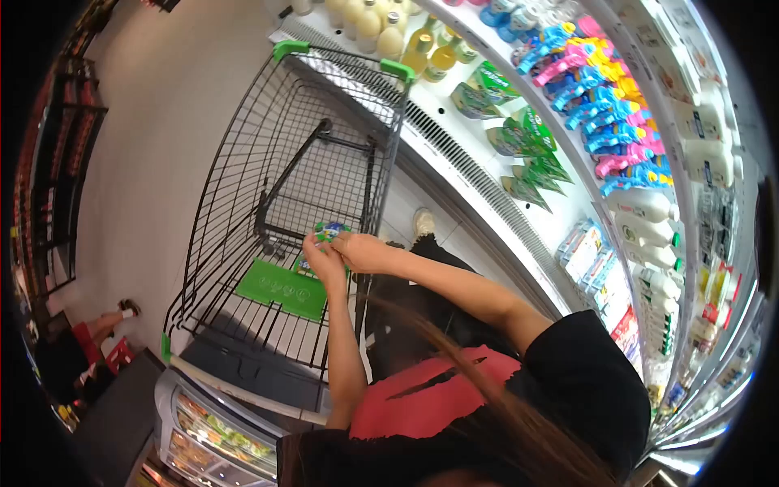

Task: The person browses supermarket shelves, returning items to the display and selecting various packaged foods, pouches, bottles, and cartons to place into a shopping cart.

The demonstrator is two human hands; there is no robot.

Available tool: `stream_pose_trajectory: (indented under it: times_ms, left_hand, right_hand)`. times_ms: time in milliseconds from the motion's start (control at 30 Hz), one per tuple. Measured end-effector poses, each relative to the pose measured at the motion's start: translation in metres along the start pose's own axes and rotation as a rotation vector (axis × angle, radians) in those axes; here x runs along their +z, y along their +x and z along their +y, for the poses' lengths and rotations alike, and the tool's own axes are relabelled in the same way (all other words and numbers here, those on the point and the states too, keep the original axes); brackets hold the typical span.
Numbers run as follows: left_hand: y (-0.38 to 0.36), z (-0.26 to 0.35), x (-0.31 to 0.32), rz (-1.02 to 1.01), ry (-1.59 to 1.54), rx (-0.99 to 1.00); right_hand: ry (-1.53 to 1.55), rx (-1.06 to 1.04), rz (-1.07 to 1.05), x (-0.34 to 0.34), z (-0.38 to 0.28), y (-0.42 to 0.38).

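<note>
Both of my hands meet over the near end of a wire shopping cart, around a small blue, green and white package. My left hand has its fingers closed on the package from the left and below. From the right, my right hand pinches at the package's lower edge, its fingertips partly hidden. Beneath my hands lies the cart's green panel, with a bit of another colourful item beside it, mostly covered by my left wrist. The cart's basket shows bare wire mesh.
A lit refrigerated shelf runs along the right, with bottles, green pouches and colourful packs. A glass-fronted case stands at the lower left. Another person is at the far left, near dark shelving.
</note>
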State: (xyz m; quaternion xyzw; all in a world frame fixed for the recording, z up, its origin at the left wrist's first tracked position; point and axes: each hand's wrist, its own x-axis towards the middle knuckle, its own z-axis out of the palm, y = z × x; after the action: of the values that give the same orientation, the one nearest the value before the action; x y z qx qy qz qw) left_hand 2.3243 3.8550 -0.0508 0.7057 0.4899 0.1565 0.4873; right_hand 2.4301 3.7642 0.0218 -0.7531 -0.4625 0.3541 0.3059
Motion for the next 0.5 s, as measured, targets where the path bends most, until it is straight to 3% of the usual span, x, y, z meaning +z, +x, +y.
stream_pose_trajectory:
  times_ms: [67,133,233,333,433,500]
  left_hand:
    - [-0.020,0.094,0.013,0.001,0.081,0.111]
    - [-0.032,0.144,0.049,-0.063,0.255,0.653]
    - [-0.071,0.191,0.135,-0.367,0.148,0.814]
    - [-0.104,0.186,0.244,-0.715,0.152,0.906]
    - [-0.138,0.186,0.337,-0.933,0.269,0.970]
    - [-0.160,0.195,0.380,-0.919,0.381,1.024]
  right_hand:
    - [0.192,-0.102,0.336,-0.040,0.004,-0.028]
    - [0.251,0.047,0.495,-0.075,0.025,-0.062]
    - [0.295,0.374,0.848,-0.104,0.096,-0.120]
    - [0.468,0.784,1.084,-0.108,0.199,-0.193]
    - [0.449,0.999,1.229,-0.108,0.294,-0.277]
    - [0.514,1.219,1.285,-0.142,0.287,-0.311]
